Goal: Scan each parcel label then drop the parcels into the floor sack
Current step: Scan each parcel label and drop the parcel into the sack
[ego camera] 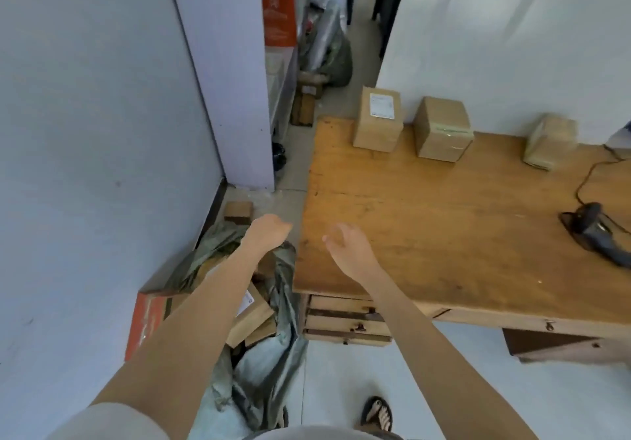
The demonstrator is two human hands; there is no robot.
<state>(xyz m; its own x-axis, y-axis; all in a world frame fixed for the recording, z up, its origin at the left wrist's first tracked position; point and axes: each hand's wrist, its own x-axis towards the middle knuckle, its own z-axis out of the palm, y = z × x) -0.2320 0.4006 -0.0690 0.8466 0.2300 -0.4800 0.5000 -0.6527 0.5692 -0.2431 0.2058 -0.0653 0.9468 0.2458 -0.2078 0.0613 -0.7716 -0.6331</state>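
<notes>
- Left hand (pixel 268 233) is seen from the back, above the sack (pixel 273 354); its fingers are hidden, so the grip cannot be told.
- Right hand (pixel 348 248) is held over the near left corner of the worktop (pixel 444 217); grip apart, fingers loosely curved, nothing held.
- Scanner (pixel 596 231) lies at the worktop's right side and is cut off by the frame edge.
- The sack stands open on the floor, left of the worktop. Sacked parcels (pixel 251 316) are partly covered by the left forearm; one white label shows, its print unreadable.
- Left parcel (pixel 377 118), middle parcel (pixel 442 129) and right parcel (pixel 551 141) stand along the worktop's far edge; a label is seen only on the left one.
- Orange carton (pixel 150 316) stands beside the sack.
</notes>
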